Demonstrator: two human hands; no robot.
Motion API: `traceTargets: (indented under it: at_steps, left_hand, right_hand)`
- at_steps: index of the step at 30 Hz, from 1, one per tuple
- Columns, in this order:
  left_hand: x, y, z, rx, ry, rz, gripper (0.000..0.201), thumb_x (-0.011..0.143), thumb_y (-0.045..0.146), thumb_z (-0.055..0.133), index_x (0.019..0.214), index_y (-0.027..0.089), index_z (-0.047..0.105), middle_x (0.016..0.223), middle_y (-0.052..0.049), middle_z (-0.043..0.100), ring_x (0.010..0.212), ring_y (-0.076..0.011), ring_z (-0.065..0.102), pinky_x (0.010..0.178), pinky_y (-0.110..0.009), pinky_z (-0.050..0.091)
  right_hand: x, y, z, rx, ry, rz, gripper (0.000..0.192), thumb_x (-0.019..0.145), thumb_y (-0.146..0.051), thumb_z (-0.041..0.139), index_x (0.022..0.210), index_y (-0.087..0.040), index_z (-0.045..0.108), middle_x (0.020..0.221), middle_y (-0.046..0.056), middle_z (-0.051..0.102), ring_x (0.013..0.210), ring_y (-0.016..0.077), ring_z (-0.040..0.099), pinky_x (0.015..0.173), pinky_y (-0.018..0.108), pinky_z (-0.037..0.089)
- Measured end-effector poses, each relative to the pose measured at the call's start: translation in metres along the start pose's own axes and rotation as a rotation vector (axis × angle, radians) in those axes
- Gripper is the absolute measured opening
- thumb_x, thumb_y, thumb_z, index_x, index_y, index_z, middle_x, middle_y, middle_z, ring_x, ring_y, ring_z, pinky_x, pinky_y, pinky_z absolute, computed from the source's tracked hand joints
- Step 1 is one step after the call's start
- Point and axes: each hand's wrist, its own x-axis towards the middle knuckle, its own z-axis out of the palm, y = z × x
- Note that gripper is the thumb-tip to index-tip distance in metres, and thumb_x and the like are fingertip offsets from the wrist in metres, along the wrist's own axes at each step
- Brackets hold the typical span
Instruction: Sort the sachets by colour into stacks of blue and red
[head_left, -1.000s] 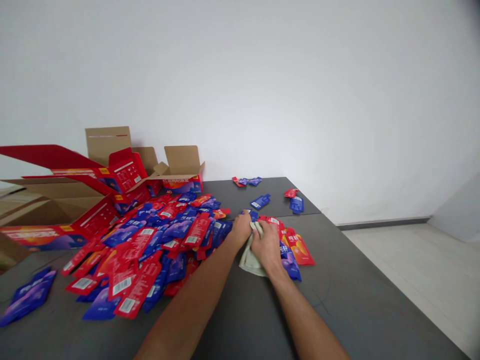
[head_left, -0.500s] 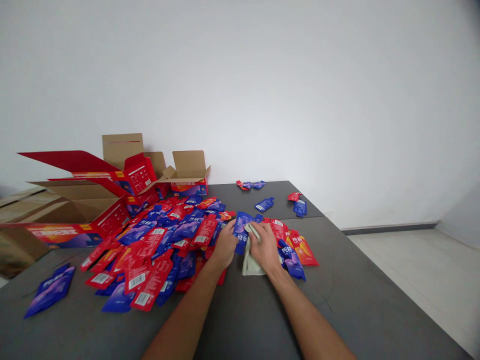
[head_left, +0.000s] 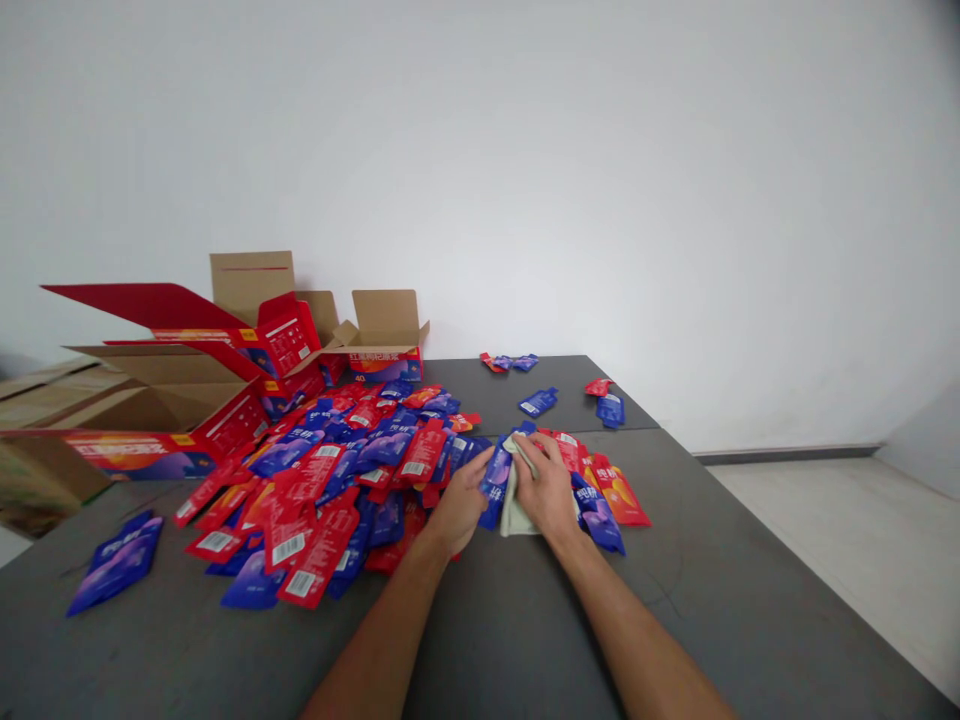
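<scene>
A: What does the left hand [head_left: 459, 505] hold?

B: A blue sachet [head_left: 496, 475], stood on edge — the fingers are closed on its left side, at the right fringe of the sachet pile [head_left: 337, 470].

A: And the right hand [head_left: 551, 487]?

B: It lies palm down on a pale green cloth [head_left: 514, 510], fingers together and pressed onto the fabric; the cloth rests on the grey desk [head_left: 525, 620] just right of the blue sachet, touching it.

A: What surrounds the hands?

B: Red and blue sachets spread left across the desk; a few red-and-orange sachets [head_left: 619, 490] lie just right of the right hand. Loose blue sachets [head_left: 538, 402] sit farther back, well apart from the hands.

A: The background?

B: Opened red cartons [head_left: 225, 345] with brown cardboard flaps stand at the desk's far left — against a white wall [head_left: 525, 150].
</scene>
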Motion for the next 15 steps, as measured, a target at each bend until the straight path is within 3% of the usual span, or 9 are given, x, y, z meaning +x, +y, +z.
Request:
traceTargets:
  at_steps: [7, 15]
  left_hand:
    - [0.002, 0.005, -0.005, -0.035, 0.041, 0.057, 0.092, 0.052, -0.006, 0.054, 0.139, 0.023, 0.055, 0.139, -0.01, 0.059, 0.123, -0.0247, 0.057, 0.094, -0.029, 0.048]
    - [0.007, 0.008, -0.014, -0.024, 0.11, 0.139, 0.091, 0.048, -0.002, 0.049, 0.135, 0.022, 0.058, 0.142, -0.008, 0.057, 0.132, -0.0256, 0.05, 0.102, -0.033, 0.046]
  right_hand:
    - [-0.008, -0.01, 0.008, 0.039, -0.189, -0.172, 0.036, 0.093, -0.018, 0.052, 0.124, -0.028, 0.068, 0.122, 0.01, 0.063, 0.115, 0.0233, 0.059, 0.099, 0.043, 0.052]
    - [-0.017, -0.026, 0.01, 0.061, -0.357, -0.221, 0.046, 0.086, -0.006, 0.05, 0.12, -0.03, 0.07, 0.121, 0.008, 0.062, 0.114, 0.0213, 0.06, 0.097, 0.038, 0.053]
